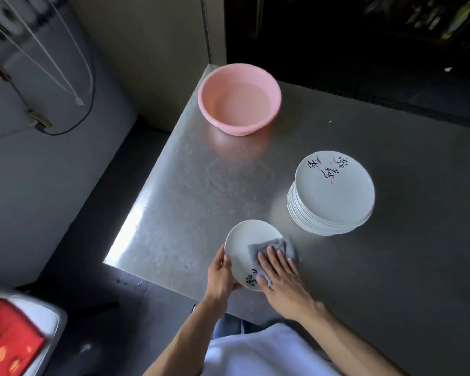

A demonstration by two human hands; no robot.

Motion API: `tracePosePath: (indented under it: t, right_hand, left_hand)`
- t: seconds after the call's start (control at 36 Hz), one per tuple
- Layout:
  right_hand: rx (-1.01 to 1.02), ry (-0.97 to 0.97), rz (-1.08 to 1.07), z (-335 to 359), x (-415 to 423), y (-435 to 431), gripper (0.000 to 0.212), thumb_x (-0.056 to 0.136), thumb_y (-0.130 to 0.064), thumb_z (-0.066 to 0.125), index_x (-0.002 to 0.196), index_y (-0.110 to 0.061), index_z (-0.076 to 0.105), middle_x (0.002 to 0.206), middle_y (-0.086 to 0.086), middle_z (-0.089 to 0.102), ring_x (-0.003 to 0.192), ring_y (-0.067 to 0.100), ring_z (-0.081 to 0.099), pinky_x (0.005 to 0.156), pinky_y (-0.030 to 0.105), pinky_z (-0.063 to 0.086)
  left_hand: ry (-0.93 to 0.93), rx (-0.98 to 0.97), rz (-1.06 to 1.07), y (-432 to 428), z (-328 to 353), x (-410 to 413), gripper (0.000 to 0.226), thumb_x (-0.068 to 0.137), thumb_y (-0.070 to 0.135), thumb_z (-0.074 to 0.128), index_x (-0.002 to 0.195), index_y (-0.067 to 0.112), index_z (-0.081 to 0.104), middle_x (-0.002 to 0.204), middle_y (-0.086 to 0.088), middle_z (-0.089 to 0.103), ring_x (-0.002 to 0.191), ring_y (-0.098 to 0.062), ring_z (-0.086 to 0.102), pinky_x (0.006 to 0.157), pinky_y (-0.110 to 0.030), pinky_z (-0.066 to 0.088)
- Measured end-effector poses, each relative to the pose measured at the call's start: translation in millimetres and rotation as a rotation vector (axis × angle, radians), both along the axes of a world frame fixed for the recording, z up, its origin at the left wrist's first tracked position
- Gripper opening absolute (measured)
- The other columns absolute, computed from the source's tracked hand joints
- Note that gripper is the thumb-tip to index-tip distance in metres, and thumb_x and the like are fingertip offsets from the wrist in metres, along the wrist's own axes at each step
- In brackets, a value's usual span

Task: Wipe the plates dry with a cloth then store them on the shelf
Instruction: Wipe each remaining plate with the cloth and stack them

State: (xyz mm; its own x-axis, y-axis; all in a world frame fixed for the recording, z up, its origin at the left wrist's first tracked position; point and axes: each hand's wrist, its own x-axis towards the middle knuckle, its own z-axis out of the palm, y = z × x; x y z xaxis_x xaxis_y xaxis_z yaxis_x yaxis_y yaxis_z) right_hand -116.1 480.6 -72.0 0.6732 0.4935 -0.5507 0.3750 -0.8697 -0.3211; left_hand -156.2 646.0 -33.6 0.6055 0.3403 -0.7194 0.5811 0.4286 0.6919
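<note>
Plate [246,245] gripped by left hand [221,272], right hand [278,270] pressing cloth [276,246]

A kitchen: steel worktable [337,267], pink basin [210,109], stacked plates [334,196].

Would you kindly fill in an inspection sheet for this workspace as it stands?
Surface: steel table, scattered droplets.
Job's things: plate under grey cloth; plate stack beside it.
Clutter: pink basin holding water.
Hands: left hand grips the plate's rim; right hand presses the cloth with straight fingers.
Cables: black cable and white cords on the left wall.
Surroundings: red patterned item at lower left.
</note>
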Motion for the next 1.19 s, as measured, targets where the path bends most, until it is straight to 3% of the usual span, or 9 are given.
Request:
tracePosePath:
  t: [0.22, 0.33, 0.5, 0.58, 0.69, 0.78, 0.97, 1.11, 1.19]
  right_hand:
    - [0.040, 0.094, -0.034, 5.1, 22.0, 47.7, 0.072, 0.100, -0.060, 0.000, 0.161, -0.021, 0.002, 0.167, 0.005, -0.012, 0.154, 0.026, -0.009, 0.125, 0.046, -0.001]
    - [0.172, -0.014, 0.122, 12.9, 1.6, 32.6, 0.071, 0.105, -0.054, 0.001, 0.152, -0.016, 0.039, 0.158, 0.005, 0.038, 0.144, 0.028, 0.040, 0.113, 0.042, 0.038]
    - [0.306, 0.047, 0.161, -6.7, -11.9, -6.7, 0.058, 0.107, -0.054, 0.021, 0.154, -0.022, 0.035, 0.163, -0.002, 0.027, 0.152, 0.018, 0.020, 0.123, 0.026, 0.009]
    - [0.188, 0.028, 0.027, -14.7, 3.8, 2.8, 0.078, 0.101, -0.062, -0.003, 0.158, -0.015, 0.020, 0.164, 0.001, 0.007, 0.154, 0.027, 0.010, 0.125, 0.034, 0.005]
    - [0.131, 0.086, -0.371, -7.1, 29.0, 44.4, 0.060, 0.103, -0.040, 0.003, 0.158, -0.020, 0.012, 0.167, 0.006, 0.007, 0.153, 0.029, 0.012, 0.121, 0.046, 0.015]
    - [0.120, 0.163, -0.546, 6.5, 32.4, 72.8, 0.056, 0.105, -0.044, 0.007, 0.158, -0.028, 0.015, 0.168, 0.003, 0.007, 0.154, 0.026, 0.007, 0.122, 0.045, 0.008]
    - [0.374, 0.177, -0.071, -2.1, 18.3, 62.8, 0.066, 0.097, -0.058, -0.002, 0.159, -0.040, 0.012, 0.166, -0.014, -0.007, 0.151, 0.002, -0.015, 0.125, 0.037, -0.004]
    - [-0.059, 0.052, -0.323, 1.7, 32.2, 53.9, 0.059, 0.106, -0.046, 0.012, 0.160, -0.025, 0.002, 0.168, 0.005, -0.008, 0.155, 0.025, -0.007, 0.124, 0.045, 0.001]
    - [0.059, 0.166, -0.300, 12.9, 25.8, 61.7, 0.058, 0.108, -0.044, 0.011, 0.161, -0.023, 0.002, 0.167, 0.001, -0.010, 0.154, 0.022, -0.010, 0.124, 0.044, -0.003]
  left_hand:
    - [-0.007, -0.023, -0.044, -2.6, 5.1, 1.5, 0.034, 0.114, 0.025, 0.037, 0.127, 0.037, 0.066, 0.111, -0.003, 0.078, 0.100, -0.029, 0.076, 0.064, -0.040, 0.063]
    - [0.015, -0.014, -0.057, 4.3, 2.4, 5.6, 0.037, 0.114, 0.021, 0.034, 0.127, 0.033, 0.067, 0.113, 0.000, 0.078, 0.098, -0.016, 0.076, 0.064, -0.036, 0.061]
    - [0.012, -0.009, -0.078, 11.2, -2.7, 2.8, 0.041, 0.114, 0.033, 0.036, 0.153, 0.041, 0.045, 0.139, -0.003, 0.063, 0.119, -0.026, 0.066, 0.066, -0.036, 0.062]
    - [0.005, -0.005, -0.138, 8.2, -7.3, -4.8, 0.053, 0.112, 0.035, 0.039, 0.161, 0.045, 0.021, 0.146, -0.004, 0.057, 0.120, -0.030, 0.066, 0.067, -0.033, 0.062]
    - [-0.097, -0.029, -0.207, 0.4, -2.2, -13.0, 0.058, 0.096, 0.047, 0.058, 0.151, 0.044, 0.039, 0.140, -0.003, 0.062, 0.118, -0.028, 0.069, 0.074, -0.040, 0.063]
    - [-0.087, -0.024, -0.229, -2.1, -3.0, -12.3, 0.051, 0.107, 0.017, 0.046, 0.154, 0.036, 0.038, 0.138, -0.008, 0.064, 0.116, -0.028, 0.070, 0.077, -0.043, 0.063]
    - [-0.062, -0.013, -0.261, 1.5, 3.8, -10.8, 0.044, 0.112, 0.009, 0.036, 0.149, 0.031, 0.045, 0.127, -0.002, 0.073, 0.112, -0.022, 0.073, 0.078, -0.040, 0.063]
    - [-0.045, 0.019, -0.249, -1.0, 1.1, -16.6, 0.051, 0.110, 0.005, 0.035, 0.150, 0.035, 0.044, 0.126, -0.009, 0.072, 0.109, -0.031, 0.073, 0.079, -0.049, 0.064]
    - [-0.045, 0.010, -0.253, -5.6, 3.5, -14.2, 0.053, 0.109, 0.003, 0.033, 0.146, 0.039, 0.043, 0.130, -0.010, 0.069, 0.109, -0.028, 0.072, 0.076, -0.045, 0.064]
